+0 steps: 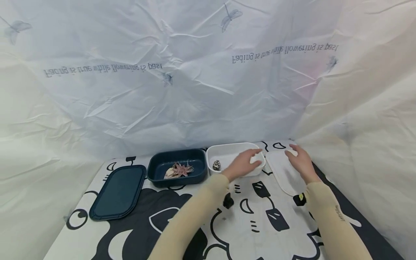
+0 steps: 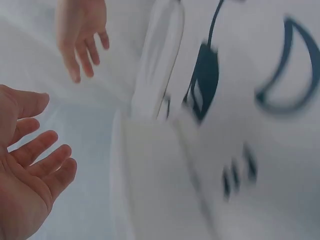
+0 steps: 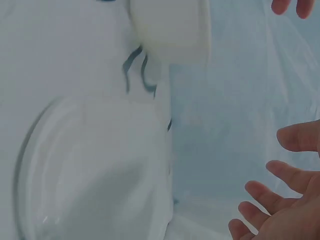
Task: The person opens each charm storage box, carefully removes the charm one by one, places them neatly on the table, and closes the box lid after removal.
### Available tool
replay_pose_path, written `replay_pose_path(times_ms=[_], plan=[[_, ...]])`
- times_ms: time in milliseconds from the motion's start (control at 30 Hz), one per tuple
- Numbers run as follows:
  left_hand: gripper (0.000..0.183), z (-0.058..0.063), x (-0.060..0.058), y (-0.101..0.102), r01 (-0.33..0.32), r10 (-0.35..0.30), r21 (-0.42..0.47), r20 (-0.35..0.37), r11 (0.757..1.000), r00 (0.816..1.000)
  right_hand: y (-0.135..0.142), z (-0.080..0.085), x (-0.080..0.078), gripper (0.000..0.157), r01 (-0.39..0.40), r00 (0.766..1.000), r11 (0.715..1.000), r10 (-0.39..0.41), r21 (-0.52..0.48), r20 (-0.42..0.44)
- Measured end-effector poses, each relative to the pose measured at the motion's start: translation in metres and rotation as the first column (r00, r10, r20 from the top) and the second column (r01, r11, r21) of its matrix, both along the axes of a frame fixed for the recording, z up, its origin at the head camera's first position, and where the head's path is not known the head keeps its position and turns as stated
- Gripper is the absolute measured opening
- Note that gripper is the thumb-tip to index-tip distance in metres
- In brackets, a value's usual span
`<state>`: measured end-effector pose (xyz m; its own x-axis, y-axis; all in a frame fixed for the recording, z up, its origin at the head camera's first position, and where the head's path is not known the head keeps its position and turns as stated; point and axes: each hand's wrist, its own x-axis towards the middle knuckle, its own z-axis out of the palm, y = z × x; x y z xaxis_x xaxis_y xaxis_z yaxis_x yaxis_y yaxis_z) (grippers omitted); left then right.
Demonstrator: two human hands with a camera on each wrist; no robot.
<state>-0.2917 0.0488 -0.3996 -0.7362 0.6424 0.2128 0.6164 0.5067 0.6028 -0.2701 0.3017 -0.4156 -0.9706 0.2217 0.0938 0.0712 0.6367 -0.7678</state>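
Note:
My left hand (image 1: 243, 165) hovers over the right part of a white rectangular container (image 1: 232, 148), fingers spread and holding nothing. Inside that container, at its left end, sits a small pine cone (image 1: 216, 165) with pale tips. To the right, my right hand (image 1: 302, 164) is above a flat white lid (image 1: 284, 171) lying on the table. Its fingers are loosely extended with nothing between them. In the left wrist view, the container's outer side (image 2: 155, 185) is near the left palm. The right wrist view has the lid (image 3: 115, 175) below the right hand (image 3: 285, 200).
A dark blue container (image 1: 159, 162) stands left of the white one, holding a pinkish star-shaped dried piece (image 1: 182, 169) and a beige piece (image 1: 169, 174). Farther left lies a dark blue lid (image 1: 118, 193). White sheeting (image 1: 195, 101) hangs behind the patterned tablecloth (image 1: 260, 238).

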Motion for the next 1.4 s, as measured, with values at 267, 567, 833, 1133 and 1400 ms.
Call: replay_pose_path(times_ms=[267,567,833,1133,1400], plan=[[0.058,0.029,-0.019,-0.079,-0.082,0.076,-0.097,-0.068,0.992,0.995,-0.034,0.019,-0.025,0.062,-0.089,0.995,0.996,0.089,0.012,-0.053],[0.066,0.053,-0.022,-0.172,-0.194,0.182,-0.147,-0.089,0.97,0.979,-0.068,0.036,-0.047,0.058,-0.157,0.983,0.987,0.16,0.038,-0.085],[0.074,0.044,-0.008,-0.257,-0.287,0.274,-0.162,-0.1,0.944,0.957,-0.101,0.049,-0.058,0.057,-0.197,0.972,0.979,0.203,0.062,-0.119],[0.091,0.01,0.016,-0.319,-0.382,0.366,-0.2,-0.111,0.902,0.924,-0.124,0.078,-0.073,0.055,-0.243,0.947,0.957,0.269,0.158,-0.173],[0.098,-0.018,0.024,-0.339,-0.436,0.43,-0.221,-0.076,0.873,0.9,-0.151,0.102,-0.086,0.054,-0.295,0.921,0.937,0.331,0.187,-0.205]])
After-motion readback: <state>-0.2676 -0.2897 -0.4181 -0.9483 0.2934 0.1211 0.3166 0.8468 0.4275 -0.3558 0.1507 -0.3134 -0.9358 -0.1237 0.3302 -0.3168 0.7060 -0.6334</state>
